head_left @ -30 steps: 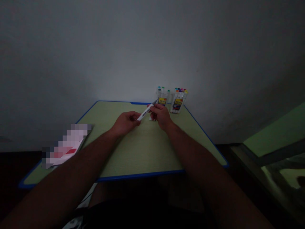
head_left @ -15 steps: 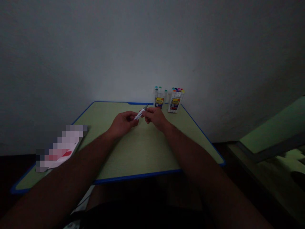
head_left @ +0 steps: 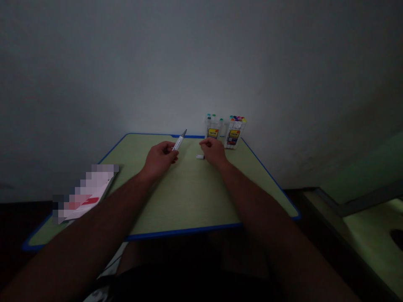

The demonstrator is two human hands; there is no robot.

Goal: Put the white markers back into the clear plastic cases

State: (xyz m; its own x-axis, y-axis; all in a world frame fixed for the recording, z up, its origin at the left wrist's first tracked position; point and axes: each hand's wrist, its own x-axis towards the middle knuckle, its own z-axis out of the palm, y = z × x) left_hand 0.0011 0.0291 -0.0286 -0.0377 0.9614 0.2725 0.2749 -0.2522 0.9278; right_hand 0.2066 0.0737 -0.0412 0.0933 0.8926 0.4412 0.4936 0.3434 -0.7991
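My left hand (head_left: 161, 157) is closed around the lower part of a white marker (head_left: 178, 142), between thumb and fingers. The marker slants up to the right, its grey tip end bare. Right of it, my right hand (head_left: 214, 152) has curled fingers, thumb and index finger close together. A small white marker cap (head_left: 200, 157) sticks out to the left from beneath those lower fingers; its far end is hidden by the hand. Just behind the right hand stands a clear marker case (head_left: 213, 133) with several markers, its lower part covered by the hand.
A fuller marker case (head_left: 233, 136) with colourful caps stands to the right. On the left of the green table (head_left: 185, 201), which has a blue rim, lies a white and red packet (head_left: 90, 193), partly blurred out. A grey wall (head_left: 176, 67) rises behind.
The marker's cap end has come off: the grey tip shows, and the cap is now at my right hand. The hands have moved apart, and the marker stands steeper in my left hand.
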